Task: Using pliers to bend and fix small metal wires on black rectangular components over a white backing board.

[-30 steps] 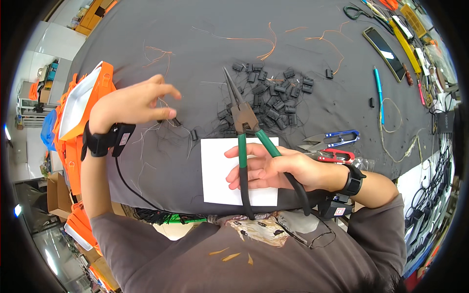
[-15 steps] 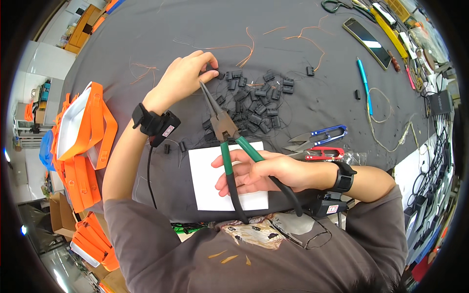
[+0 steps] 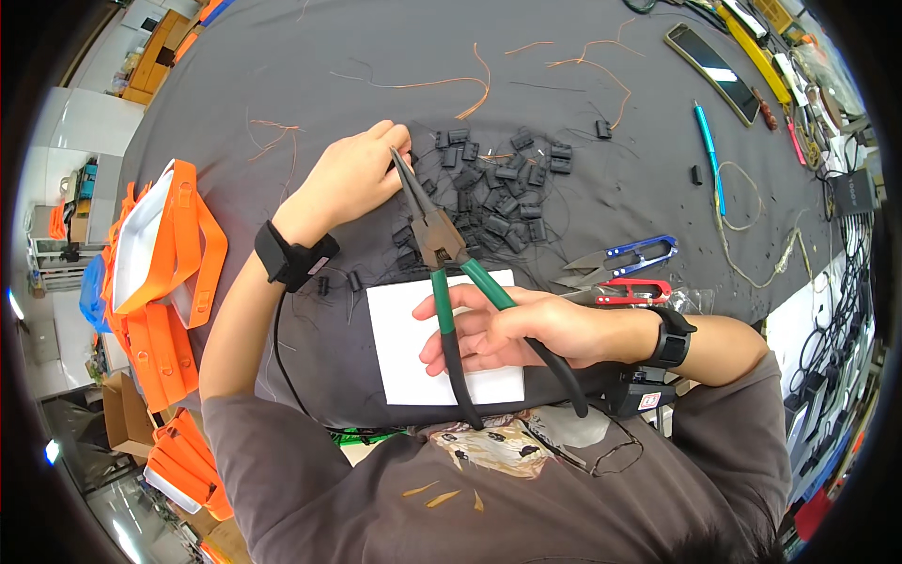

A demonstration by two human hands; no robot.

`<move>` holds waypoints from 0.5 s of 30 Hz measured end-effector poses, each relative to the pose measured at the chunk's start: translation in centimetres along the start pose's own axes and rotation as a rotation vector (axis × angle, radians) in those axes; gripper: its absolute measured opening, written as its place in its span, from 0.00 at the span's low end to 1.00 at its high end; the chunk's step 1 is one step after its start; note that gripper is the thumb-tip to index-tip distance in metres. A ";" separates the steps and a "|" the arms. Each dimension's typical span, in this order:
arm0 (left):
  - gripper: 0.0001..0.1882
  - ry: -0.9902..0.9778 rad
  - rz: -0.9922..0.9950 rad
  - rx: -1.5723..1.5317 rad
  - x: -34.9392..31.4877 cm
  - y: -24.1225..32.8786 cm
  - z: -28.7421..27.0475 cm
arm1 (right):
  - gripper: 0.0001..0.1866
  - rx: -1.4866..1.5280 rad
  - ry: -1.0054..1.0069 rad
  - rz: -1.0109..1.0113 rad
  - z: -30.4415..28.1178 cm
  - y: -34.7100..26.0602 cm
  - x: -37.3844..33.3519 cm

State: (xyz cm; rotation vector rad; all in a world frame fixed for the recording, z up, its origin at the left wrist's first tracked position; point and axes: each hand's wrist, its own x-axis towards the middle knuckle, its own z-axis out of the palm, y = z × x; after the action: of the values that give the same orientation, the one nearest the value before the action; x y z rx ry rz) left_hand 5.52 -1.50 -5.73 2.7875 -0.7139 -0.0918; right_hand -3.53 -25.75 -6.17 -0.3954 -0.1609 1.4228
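While your right hand holds the green-handled pliers, your left hand is at the edge of the black pieces, at nine o'clock of that pile. Your left fingers are curled narrow near the tip of the pliers, and I cannot tell whether they grip anything. Your right fingers are loosely bent and pass behind one handle, with your thumb by the other; the handles stand wide, while the slim jaws lie close together and point to eleven o'clock.

Taking the pile as the clock's centre, the white sheet lies between six and seven, partly under your right hand and the pliers. Blue snips and red snips are near four o'clock, side by side on the dark-covered counter. Your blue pen is at three, with one loose black piece just beside it. The phone lies at two, further out. Copper wires spread at eleven, and orange bags sit well apart, between eight and nine.
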 end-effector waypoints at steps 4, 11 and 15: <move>0.08 0.072 0.041 0.110 -0.2 0.7 0.6 | 0.24 0.011 0.005 -0.004 -0.2 0.1 0.1; 0.07 0.148 0.108 0.043 -1.3 0.5 -1.1 | 0.27 0.040 -0.006 0.000 -0.1 0.0 0.1; 0.07 0.188 0.089 -0.005 -2.0 0.5 -4.0 | 0.27 0.048 -0.001 -0.007 -0.2 0.0 0.1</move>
State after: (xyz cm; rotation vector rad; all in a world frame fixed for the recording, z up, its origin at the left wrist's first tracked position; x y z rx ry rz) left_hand 4.01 -0.03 -1.74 2.7085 -0.7866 0.1830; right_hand -3.46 -25.71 -6.35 -0.3544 -0.1286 1.4176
